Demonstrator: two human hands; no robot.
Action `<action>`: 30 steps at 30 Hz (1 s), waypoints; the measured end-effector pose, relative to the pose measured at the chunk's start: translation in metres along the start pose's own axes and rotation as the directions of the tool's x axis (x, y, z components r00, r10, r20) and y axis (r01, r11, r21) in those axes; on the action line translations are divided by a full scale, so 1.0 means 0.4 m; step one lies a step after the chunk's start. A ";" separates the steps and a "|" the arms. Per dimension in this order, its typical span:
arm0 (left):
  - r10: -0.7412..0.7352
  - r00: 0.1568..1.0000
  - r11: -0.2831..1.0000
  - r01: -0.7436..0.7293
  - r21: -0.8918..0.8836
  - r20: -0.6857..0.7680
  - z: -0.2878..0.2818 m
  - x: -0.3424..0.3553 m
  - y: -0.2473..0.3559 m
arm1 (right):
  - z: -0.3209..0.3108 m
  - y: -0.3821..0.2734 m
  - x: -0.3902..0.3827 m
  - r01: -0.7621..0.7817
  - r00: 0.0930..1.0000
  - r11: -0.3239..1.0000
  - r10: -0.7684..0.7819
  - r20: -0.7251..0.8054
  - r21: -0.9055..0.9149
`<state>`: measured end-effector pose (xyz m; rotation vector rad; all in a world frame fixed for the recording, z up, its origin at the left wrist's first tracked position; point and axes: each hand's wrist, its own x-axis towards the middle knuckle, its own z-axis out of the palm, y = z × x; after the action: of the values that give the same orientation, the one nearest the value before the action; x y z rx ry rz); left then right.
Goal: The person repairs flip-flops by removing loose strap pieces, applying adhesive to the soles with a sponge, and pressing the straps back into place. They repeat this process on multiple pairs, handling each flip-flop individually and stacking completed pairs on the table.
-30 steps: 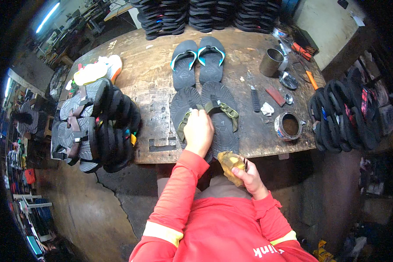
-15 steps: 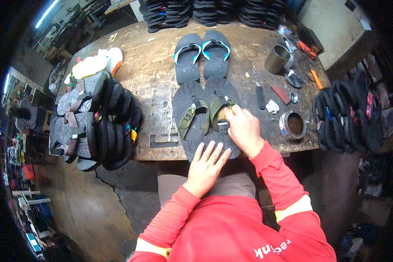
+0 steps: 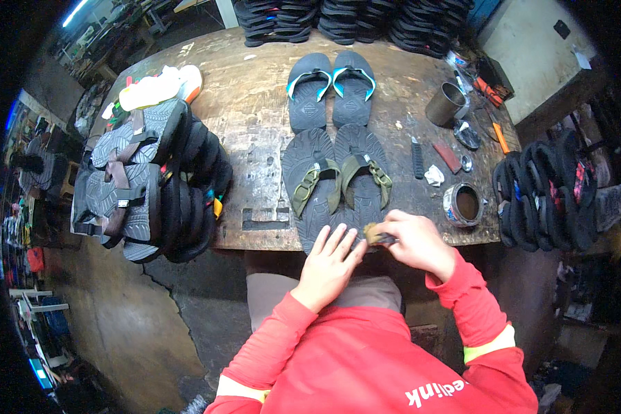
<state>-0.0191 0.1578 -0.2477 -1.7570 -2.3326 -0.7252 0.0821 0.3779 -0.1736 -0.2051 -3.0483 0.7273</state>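
A pair of dark sandals with olive straps lies side by side at the table's near edge: the left sandal (image 3: 303, 148) and the right sandal (image 3: 369, 145). My left hand (image 3: 326, 265) rests with fingers spread over the heel end of the left sandal. In my right hand (image 3: 421, 241) is a small brush (image 3: 375, 233) with a tan, bristly head, held low at the heel of the right sandal. My fingers cover most of its handle.
Blue-trimmed slides (image 3: 309, 96) lie just beyond the sandals. Stacked sandals (image 3: 127, 183) stand at left, more footwear (image 3: 545, 193) at right. A round tin (image 3: 464, 205), a metal cup (image 3: 445, 103), a dark-handled tool (image 3: 417, 157) and a reddish block (image 3: 447, 157) occupy the right side.
My right hand has drawn the brush back from the right sandal's strap to its heel, leaving the strap in full view. The left hand stays on the left sandal's heel.
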 end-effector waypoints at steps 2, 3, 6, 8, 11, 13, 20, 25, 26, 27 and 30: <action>-0.044 0.998 0.998 0.042 -0.046 -0.040 -0.020 -0.030 -0.008 | -0.021 -0.004 -0.040 -0.035 0.968 0.982 0.080 -0.238 0.186; -0.060 0.995 0.998 0.059 -0.015 -0.079 -0.029 -0.047 -0.016 | -0.024 -0.021 -0.049 -0.063 0.943 0.972 0.132 -0.305 0.225; -0.085 0.993 0.994 0.090 0.057 -0.086 -0.042 -0.086 -0.036 | 0.006 -0.126 -0.002 0.025 0.932 0.962 0.075 -0.355 0.270; -0.061 0.997 0.989 0.066 0.131 -0.038 -0.043 -0.096 -0.040 | 0.041 -0.195 0.057 0.094 0.937 0.974 -0.016 -0.349 0.208; -0.127 0.988 0.990 0.132 0.056 -0.082 -0.052 -0.101 -0.034 | 0.036 -0.182 0.086 0.107 0.901 0.990 -0.058 -0.430 0.091; -0.199 0.975 0.980 0.198 -0.021 -0.093 -0.060 -0.097 -0.032 | -0.010 -0.090 0.038 -0.009 0.859 0.999 0.034 -0.511 0.051; -0.289 0.928 0.957 0.282 -0.065 -0.237 -0.042 -0.009 -0.114 | -0.182 0.270 -0.270 -0.438 0.611 0.892 0.389 -0.689 0.114; -0.427 0.857 0.904 0.418 -0.095 -0.287 -0.004 0.078 -0.196 | -0.145 0.340 -0.297 -0.398 0.702 0.915 0.262 -0.663 -0.060; -0.528 0.817 0.847 0.485 -0.216 -0.233 -0.001 0.085 -0.206 | -0.135 0.346 -0.292 -0.436 0.741 0.891 0.272 -0.613 -0.131; -0.575 0.794 0.815 0.534 -0.227 -0.198 0.000 0.088 -0.215 | -0.126 0.351 -0.285 -0.452 0.773 0.868 0.265 -0.576 -0.206; -0.516 0.819 0.856 0.483 -0.186 -0.251 -0.011 0.075 -0.213 | -0.125 0.356 -0.282 -0.445 0.783 0.860 0.241 -0.573 -0.248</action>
<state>-0.1087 0.1643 -0.2577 -0.9568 -2.5885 -1.1246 0.2134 0.5120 -0.1899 -0.8440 -2.5853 0.0387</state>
